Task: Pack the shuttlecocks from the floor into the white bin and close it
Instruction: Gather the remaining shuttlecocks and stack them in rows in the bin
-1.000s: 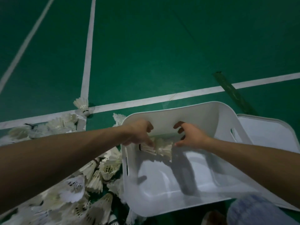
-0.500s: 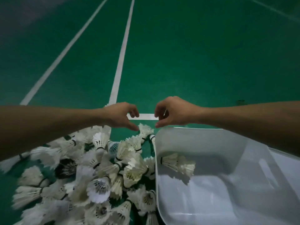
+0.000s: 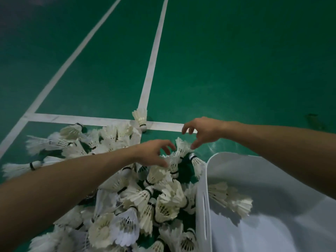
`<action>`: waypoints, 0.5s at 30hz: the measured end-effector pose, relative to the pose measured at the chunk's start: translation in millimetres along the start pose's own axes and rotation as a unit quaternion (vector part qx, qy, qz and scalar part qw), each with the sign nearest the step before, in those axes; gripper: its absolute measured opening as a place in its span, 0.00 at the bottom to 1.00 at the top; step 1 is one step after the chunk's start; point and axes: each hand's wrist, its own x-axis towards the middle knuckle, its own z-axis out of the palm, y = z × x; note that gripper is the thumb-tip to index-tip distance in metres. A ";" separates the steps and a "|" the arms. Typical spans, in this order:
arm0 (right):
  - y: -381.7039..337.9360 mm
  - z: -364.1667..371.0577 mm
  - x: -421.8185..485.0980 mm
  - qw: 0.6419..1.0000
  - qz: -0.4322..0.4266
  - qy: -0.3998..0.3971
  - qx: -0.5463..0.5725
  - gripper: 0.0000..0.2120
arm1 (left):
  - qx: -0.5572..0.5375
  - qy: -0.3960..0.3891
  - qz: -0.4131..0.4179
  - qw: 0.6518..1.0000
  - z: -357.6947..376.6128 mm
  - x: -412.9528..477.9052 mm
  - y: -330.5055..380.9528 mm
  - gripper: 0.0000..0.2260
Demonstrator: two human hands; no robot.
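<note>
A heap of several white feather shuttlecocks (image 3: 138, 195) lies on the green court floor, left of the white bin (image 3: 203, 206). Inside the bin lie two shuttlecocks (image 3: 231, 198) near its left wall. My left hand (image 3: 154, 154) hovers over the top of the heap, fingers spread and relaxed, thumb touching a shuttlecock (image 3: 172, 160). My right hand (image 3: 203, 130) reaches in from the right above another shuttlecock (image 3: 182, 147), fingers loosely curved, thumb tip at its feathers. Neither hand holds anything.
One shuttlecock (image 3: 141, 119) stands alone on the white court line (image 3: 91, 120) beyond the heap. More lines run away across the green floor. A dark mark (image 3: 312, 118) sits on the floor at far right.
Both hands left the bin, where they released shuttlecocks, and moved left over the heap. Their fingers have spread from a loose curl. The view has swung left.
</note>
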 end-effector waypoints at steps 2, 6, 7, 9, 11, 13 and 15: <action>2.4 3.1 11.0 1.000 -0.014 -0.019 0.004 0.31 | 0.011 -0.017 0.021 1.000 -0.9 2.7 -4.9 0.26; -0.4 11.7 31.3 0.996 -0.048 -0.077 0.014 0.33 | 0.039 -0.038 0.050 0.997 -4.9 4.3 -14.0 0.27; -1.8 14.1 34.4 0.995 -0.054 -0.087 0.005 0.32 | 0.051 -0.046 0.057 0.996 -5.7 5.5 -15.6 0.28; -3.0 19.5 39.9 0.993 -0.067 -0.092 -0.031 0.29 | 0.085 -0.064 0.072 0.992 -5.9 8.3 -18.0 0.31; -1.3 24.8 43.9 0.992 -0.076 -0.086 -0.059 0.25 | 0.107 -0.086 0.089 0.987 -5.0 11.3 -17.9 0.34; 2.7 27.2 45.2 0.993 -0.071 -0.074 -0.063 0.23 | 0.116 -0.115 0.119 0.979 -3.0 13.9 -15.5 0.34; 7.2 23.4 41.3 0.995 -0.057 -0.058 -0.052 0.21 | 0.135 -0.131 0.147 0.971 -0.6 17.6 -14.8 0.29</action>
